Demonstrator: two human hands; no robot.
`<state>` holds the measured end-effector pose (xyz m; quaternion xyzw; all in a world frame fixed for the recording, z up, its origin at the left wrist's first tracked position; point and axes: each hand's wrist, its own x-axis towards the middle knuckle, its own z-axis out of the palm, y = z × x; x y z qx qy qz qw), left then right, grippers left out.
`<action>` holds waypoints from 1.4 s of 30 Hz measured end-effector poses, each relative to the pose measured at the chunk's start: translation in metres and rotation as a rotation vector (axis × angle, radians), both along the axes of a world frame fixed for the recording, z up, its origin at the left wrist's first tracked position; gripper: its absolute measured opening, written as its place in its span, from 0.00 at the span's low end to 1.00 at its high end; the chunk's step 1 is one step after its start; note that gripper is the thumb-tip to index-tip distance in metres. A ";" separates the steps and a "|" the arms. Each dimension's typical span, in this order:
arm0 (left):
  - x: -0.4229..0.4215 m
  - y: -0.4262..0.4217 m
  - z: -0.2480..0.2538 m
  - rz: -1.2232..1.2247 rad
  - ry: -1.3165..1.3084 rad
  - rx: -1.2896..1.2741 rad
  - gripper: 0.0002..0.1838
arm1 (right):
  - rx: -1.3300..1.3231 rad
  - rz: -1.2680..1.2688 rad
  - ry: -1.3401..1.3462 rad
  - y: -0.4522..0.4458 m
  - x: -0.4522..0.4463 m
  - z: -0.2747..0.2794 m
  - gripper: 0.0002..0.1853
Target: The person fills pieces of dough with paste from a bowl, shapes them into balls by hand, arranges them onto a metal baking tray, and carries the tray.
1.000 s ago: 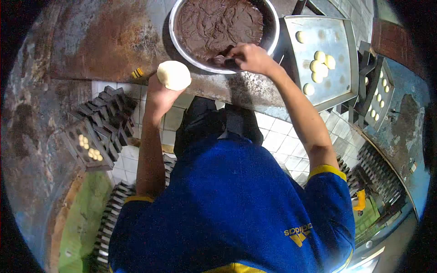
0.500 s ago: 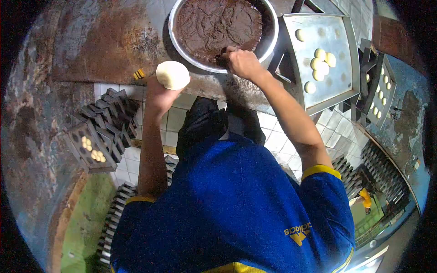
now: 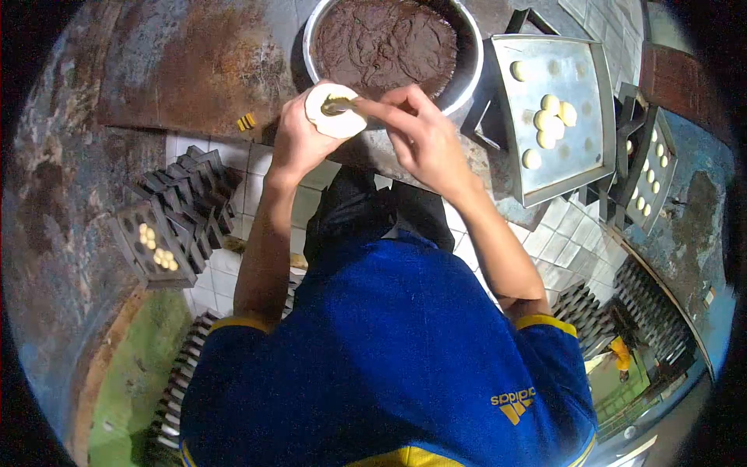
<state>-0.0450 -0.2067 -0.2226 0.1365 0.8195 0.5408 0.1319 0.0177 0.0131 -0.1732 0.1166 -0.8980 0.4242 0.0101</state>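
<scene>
A round, flat piece of pale dough point(image 3: 342, 128) rests in my left hand point(image 3: 299, 140), whose fingers curl round its edge. My right hand point(image 3: 424, 140) grips a spoon point(image 3: 337, 106), with its tip pressed on the middle of the dough. Dark filling shows around the spoon's tip. Just beyond both hands stands a wide metal bowl point(image 3: 471, 87) of dark brown paste point(image 3: 385, 43). To the right of the bowl, a metal tray point(image 3: 576, 167) carries several pale dough balls point(image 3: 547, 121).
Racks of stacked trays point(image 3: 183, 187) stand below the table's edge at the left. Another tray of dough balls point(image 3: 647, 177) is at the far right. A small yellow-and-black object point(image 3: 246, 121) lies at the table's front edge. Part of a person in yellow point(image 3: 620, 352) shows at the lower right.
My right hand has moved left from the bowl to the dough, bringing the spoon. My left hand has shifted slightly right, with the dough still in it.
</scene>
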 end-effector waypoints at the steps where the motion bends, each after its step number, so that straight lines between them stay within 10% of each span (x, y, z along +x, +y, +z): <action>1: -0.003 0.004 0.009 -0.011 0.055 0.003 0.22 | 0.055 -0.002 0.079 -0.002 0.003 -0.011 0.37; 9: -0.005 0.010 -0.031 0.133 0.049 -0.035 0.21 | 0.059 -0.212 0.135 -0.003 0.056 -0.038 0.36; 13: -0.009 0.018 -0.017 0.018 -0.108 0.029 0.18 | -0.203 -0.548 -0.190 0.024 0.130 -0.128 0.14; 18: -0.007 0.033 -0.011 -0.281 -0.140 0.074 0.18 | 0.358 -0.434 -0.299 0.081 0.178 -0.210 0.18; 24: -0.001 0.072 0.013 -0.761 -0.377 -0.098 0.26 | -0.273 -0.125 -0.015 0.062 0.053 0.012 0.41; 34: 0.013 0.115 0.069 -0.808 -0.364 0.206 0.33 | -0.520 -0.262 -0.231 0.103 0.063 0.049 0.14; 37: 0.030 0.129 0.081 -0.509 -0.740 0.338 0.22 | -0.553 -0.263 -0.240 0.117 0.073 0.061 0.19; 42: 0.062 0.177 0.081 -0.349 -0.632 0.491 0.16 | -0.159 -0.204 -0.062 0.141 0.089 0.097 0.34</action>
